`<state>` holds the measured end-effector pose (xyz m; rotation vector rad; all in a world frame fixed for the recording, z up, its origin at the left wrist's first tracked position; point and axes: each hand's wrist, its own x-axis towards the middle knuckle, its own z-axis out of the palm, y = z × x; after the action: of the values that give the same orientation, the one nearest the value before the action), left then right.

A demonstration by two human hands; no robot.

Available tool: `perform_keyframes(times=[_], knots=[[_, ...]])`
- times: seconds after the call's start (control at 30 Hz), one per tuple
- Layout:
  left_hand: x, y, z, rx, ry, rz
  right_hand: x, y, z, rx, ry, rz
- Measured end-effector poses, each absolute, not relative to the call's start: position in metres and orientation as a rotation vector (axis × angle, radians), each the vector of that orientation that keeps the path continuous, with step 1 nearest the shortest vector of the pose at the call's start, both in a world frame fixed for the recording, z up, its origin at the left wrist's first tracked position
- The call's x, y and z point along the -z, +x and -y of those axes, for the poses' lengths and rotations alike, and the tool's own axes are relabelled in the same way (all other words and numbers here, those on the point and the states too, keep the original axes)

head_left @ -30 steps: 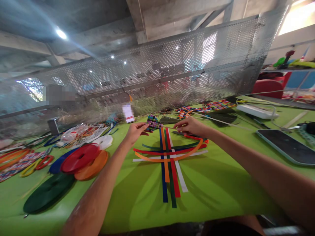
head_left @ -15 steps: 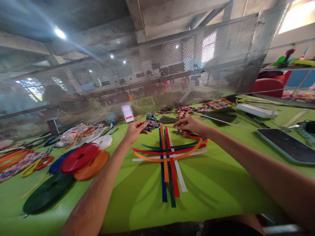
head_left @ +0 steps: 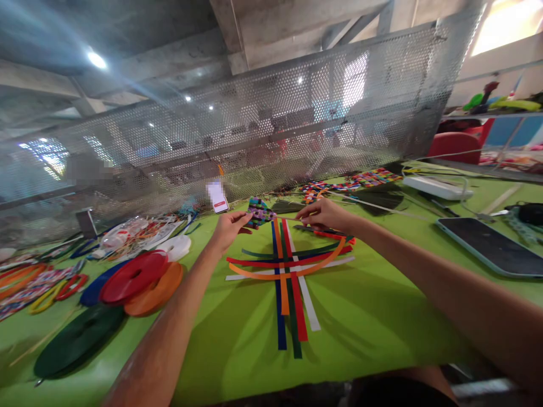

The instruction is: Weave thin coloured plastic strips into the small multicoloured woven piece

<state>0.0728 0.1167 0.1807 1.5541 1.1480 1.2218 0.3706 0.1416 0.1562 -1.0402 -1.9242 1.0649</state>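
My left hand (head_left: 228, 227) pinches a small woven multicoloured piece (head_left: 258, 211) at the far side of the green table (head_left: 373, 316). My right hand (head_left: 326, 215) holds a thin pale strip (head_left: 285, 218) that runs to that piece. Below both hands lies a cross of coloured ribbon strips (head_left: 289, 271): blue, orange, green, red and white lengths running toward me, with red, orange, green and white ones laid across them.
Ribbon rolls lie at left: red (head_left: 133, 276), orange (head_left: 155, 288), dark green (head_left: 78, 340), white (head_left: 177, 247). A phone or tablet (head_left: 492, 246) lies at right, a white power strip (head_left: 436, 187) behind it. Woven mats (head_left: 373, 179) sit by the perforated metal screen (head_left: 263, 124).
Both hands stay at the woven piece, which has turned a little in my left fingers. The view has shifted slightly to the right.
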Motion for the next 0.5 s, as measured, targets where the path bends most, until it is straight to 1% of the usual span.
perform_keyframes(times=[0.23, 0.5], knots=[[-0.184, 0.075, -0.113, -1.170, 1.590, -1.135, -0.161, 0.366, -0.132, -1.157, -0.959, 1.898], [-0.178, 0.080, -0.115, -1.139, 1.636, -1.152, -0.159, 0.361, -0.133, -1.060, -1.018, 1.974]])
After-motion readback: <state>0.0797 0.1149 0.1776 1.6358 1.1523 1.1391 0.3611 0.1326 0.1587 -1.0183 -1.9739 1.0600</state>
